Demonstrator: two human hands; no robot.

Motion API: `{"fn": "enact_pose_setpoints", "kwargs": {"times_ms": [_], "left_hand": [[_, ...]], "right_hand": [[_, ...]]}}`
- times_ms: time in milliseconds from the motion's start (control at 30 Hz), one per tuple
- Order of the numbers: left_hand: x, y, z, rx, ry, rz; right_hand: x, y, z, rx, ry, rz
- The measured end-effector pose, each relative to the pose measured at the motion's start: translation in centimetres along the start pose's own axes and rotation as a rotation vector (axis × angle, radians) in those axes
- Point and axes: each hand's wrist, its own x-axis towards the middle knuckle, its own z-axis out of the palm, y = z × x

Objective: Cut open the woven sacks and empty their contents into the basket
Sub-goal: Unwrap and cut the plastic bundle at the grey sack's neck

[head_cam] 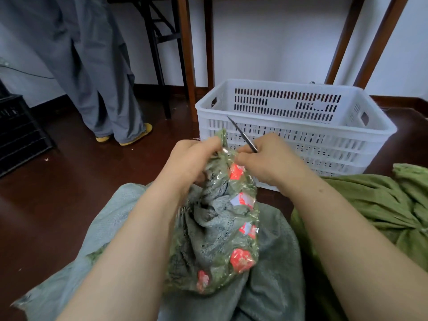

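Observation:
A clear green-tinted plastic bag (222, 230) with red labels, stuffed with grey knitted cloth, stands between my forearms. My left hand (192, 158) is closed around the bag's gathered top. My right hand (268, 156) pinches the same top from the right and grips a thin dark blade (242, 134) that points up and left. Under the bag lies a pale grey-green woven sack (69, 262). The white slatted plastic basket (294, 126) stands just beyond my hands; I see nothing inside it.
Green cloth (379, 205) is heaped on the right beside the basket. A person in grey trousers and yellow shoes (104, 84) stands at the far left. A black crate (18, 133) sits at the left edge. Wooden table legs (187, 59) rise behind the basket. The floor is dark wood.

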Motion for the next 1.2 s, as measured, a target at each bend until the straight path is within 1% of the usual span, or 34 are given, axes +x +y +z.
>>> {"fn": "enact_pose_setpoints", "kwargs": {"times_ms": [67, 133, 267, 333, 400, 533, 600, 667, 733, 800, 867, 900, 1200], "left_hand": [[0.2, -0.1, -0.2, -0.048, -0.007, 0.011], [0.3, -0.3, -0.3, -0.063, -0.025, 0.046], [0.3, -0.4, -1.1, -0.18, -0.115, 0.032], [0.1, -0.3, -1.2, -0.165, -0.175, 0.023], [0.0, -0.3, -1.0, -0.111, -0.197, 0.047], [0.3, -0.4, -1.1, 0.103, -0.167, 0.141], [0.6, -0.7, -1.1, 0.147, -0.125, 0.158], [0.6, -0.8, -1.0, 0.157, -0.112, 0.153], [0.6, -0.8, -1.0, 0.165, -0.112, 0.147], [0.6, -0.8, -1.0, 0.174, -0.109, 0.15], [0.6, -0.8, -0.9, 0.179, -0.102, 0.163], [0.6, -0.8, -0.8, 0.186, -0.097, 0.175], [0.6, -0.7, -0.5, 0.282, -0.089, 0.261]], "right_hand": [[-0.3, 0.0, 0.3, 0.078, 0.015, 0.019], [-0.4, 0.2, 0.1, 0.282, -0.028, 0.08], [-0.1, 1.8, -0.8, 0.692, -0.257, 0.139], [-0.2, 2.3, -1.0, 0.764, -0.338, 0.163], [-0.2, 2.6, -0.8, 0.759, -0.345, 0.18], [-0.4, 1.8, -1.2, 0.599, -0.288, 0.168], [-0.5, 1.0, -2.0, 0.565, -0.222, 0.169], [-0.5, 0.4, -3.2, 0.483, -0.186, 0.128], [-0.9, -0.2, -4.4, 0.304, -0.225, 0.026], [-1.6, -0.7, -5.1, 0.072, -0.292, -0.067], [-2.1, -1.2, -5.4, -0.193, -0.299, -0.133], [-2.2, -1.4, -5.2, -0.286, -0.291, -0.16], [-2.9, -2.7, -3.7, -0.537, -0.2, -0.182]]}}
